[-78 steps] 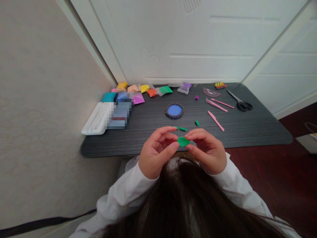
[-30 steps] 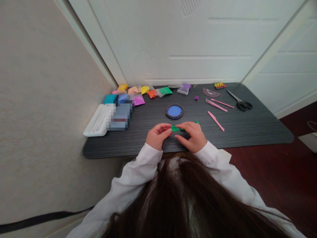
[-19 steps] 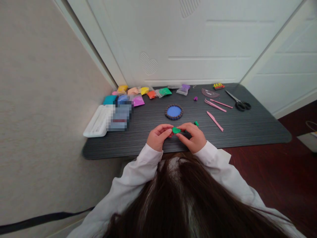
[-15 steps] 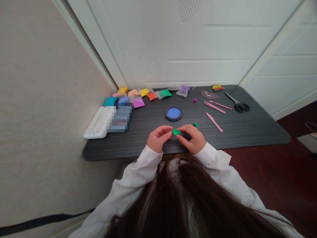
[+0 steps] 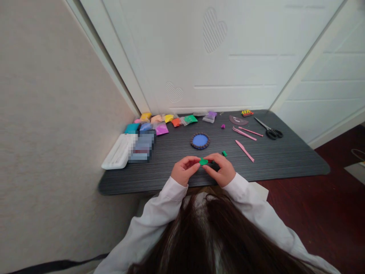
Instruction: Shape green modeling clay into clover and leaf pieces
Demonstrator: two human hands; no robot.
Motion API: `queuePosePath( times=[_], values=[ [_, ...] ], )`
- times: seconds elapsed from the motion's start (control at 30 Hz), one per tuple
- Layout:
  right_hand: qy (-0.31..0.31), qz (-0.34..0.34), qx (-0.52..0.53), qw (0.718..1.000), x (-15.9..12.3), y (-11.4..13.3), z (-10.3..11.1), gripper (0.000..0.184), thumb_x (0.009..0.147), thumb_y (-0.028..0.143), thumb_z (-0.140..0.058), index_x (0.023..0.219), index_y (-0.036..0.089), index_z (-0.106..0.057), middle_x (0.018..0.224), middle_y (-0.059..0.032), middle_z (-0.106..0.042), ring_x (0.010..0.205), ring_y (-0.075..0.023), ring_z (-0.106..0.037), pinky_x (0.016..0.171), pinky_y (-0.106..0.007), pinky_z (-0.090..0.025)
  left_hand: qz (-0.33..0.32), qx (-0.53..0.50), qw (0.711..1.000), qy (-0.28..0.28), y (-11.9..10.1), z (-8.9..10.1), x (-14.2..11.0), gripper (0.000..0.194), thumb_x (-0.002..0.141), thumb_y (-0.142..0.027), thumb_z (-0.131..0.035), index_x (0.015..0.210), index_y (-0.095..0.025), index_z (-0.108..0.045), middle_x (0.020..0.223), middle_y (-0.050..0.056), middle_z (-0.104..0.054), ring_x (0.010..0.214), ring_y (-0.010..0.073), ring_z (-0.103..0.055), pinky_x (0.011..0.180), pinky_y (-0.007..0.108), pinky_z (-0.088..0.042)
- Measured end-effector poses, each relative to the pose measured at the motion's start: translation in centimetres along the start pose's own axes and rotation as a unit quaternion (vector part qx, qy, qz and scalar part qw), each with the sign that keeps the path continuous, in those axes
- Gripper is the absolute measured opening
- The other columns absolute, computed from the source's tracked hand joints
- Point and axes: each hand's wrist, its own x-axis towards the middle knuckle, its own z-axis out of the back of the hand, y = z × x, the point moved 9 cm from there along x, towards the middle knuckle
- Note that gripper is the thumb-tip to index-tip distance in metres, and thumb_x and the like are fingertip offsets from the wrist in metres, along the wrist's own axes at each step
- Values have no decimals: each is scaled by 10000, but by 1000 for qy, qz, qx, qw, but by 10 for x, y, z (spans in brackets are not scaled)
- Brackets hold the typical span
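A small flattened piece of green modelling clay [image 5: 203, 161] is pinched between my two hands, close to the table's front edge. My left hand [image 5: 184, 170] grips its left side with thumb and fingertips. On the other side, my right hand [image 5: 222, 169] holds it the same way. Just beyond my right fingers lies a second, smaller lump of green clay [image 5: 224, 153]. Farther back sits a round blue clay disc [image 5: 200, 140] with a rim of dark brown beads of clay around it.
Bagged coloured clay, including a green packet [image 5: 190, 119], lines the table's back. A white case [image 5: 119, 151] stands at left. Toward the right lie a pink knife tool [image 5: 244, 150], pink tweezers [image 5: 244, 133], black scissors [image 5: 270, 131] and a small purple lump [image 5: 222, 126].
The camera view has tilted up, so everything sits lower in the picture. Both hands still pinch the green clay, with only slight finger movement.
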Motion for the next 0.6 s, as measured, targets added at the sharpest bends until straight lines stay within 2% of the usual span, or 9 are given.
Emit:
queuePosePath(
  times=[0.27,0.6],
  values=[
    [-3,5,0,1000,1,2,-2,197,693,241,-574,883,192,-558,827,-39,-600,816,-170,-538,750,-337,-417,7,-2,1000,3,1,2,3,128,633,-237,-623,742,-170,-629,707,-1,-626,632,96,-543,651,235,-422],
    [-18,18,-11,1000,2,8,-1,163,674,230,-584,830,201,-545,783,-29,-592,771,-173,-545,708,-334,-426,18,-11,1000,-2,1,3,3,200,583,-204,-659,777,-181,-619,705,3,-626,667,119,-563,639,238,-432]
  ],
)
